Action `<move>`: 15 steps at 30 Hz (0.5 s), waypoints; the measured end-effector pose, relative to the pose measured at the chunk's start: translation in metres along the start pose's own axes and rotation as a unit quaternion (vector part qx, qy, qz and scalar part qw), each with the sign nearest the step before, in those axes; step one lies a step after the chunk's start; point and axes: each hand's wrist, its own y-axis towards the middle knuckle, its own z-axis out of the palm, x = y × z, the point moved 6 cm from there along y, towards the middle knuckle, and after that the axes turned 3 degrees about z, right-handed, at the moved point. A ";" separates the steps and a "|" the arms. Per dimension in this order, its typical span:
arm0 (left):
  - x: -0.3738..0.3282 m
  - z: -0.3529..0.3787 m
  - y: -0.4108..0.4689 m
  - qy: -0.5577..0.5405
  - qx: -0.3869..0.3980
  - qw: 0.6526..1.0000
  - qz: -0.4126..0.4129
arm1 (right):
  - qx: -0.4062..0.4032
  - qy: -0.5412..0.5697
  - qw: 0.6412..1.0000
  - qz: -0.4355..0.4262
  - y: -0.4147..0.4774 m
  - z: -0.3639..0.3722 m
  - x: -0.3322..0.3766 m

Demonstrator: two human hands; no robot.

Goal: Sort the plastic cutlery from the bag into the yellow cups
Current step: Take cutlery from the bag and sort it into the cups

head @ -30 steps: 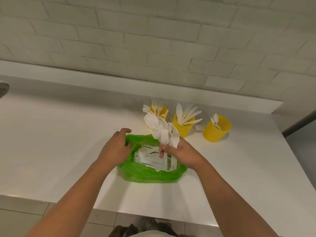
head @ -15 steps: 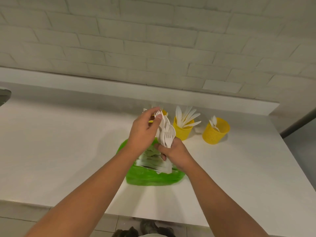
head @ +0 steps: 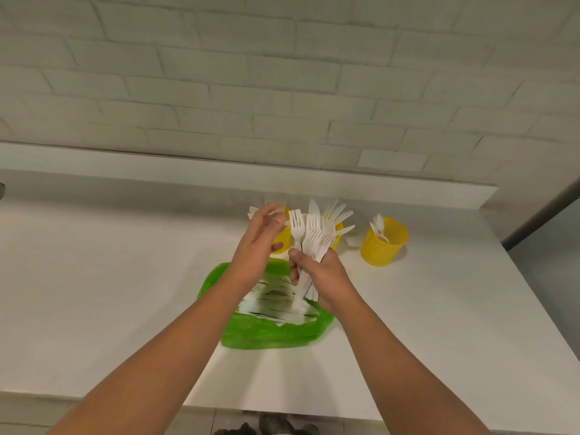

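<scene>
Head view shows the right hand [head: 326, 277] gripping a bundle of white forks [head: 309, 237] upright, tines up, above the green bag [head: 266, 334], the left hand [head: 257, 246] loose-fingered just beside the tines, and the fork-holding yellow cup [head: 280, 237] just beyond, nearer the left hand.

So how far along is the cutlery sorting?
Partway. Of the yellow perforated plastic cups, the left cup holds forks, the middle cup knives, the right cup spoons. The right hand grips a bunch of white plastic forks over the green plastic bag, left hand open beside them. Much cutlery remains bagged.
</scene>
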 end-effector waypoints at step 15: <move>0.051 0.073 -0.033 -0.208 -0.109 0.923 -0.304 | -0.155 -0.021 0.986 -0.050 -0.003 -0.030 0.015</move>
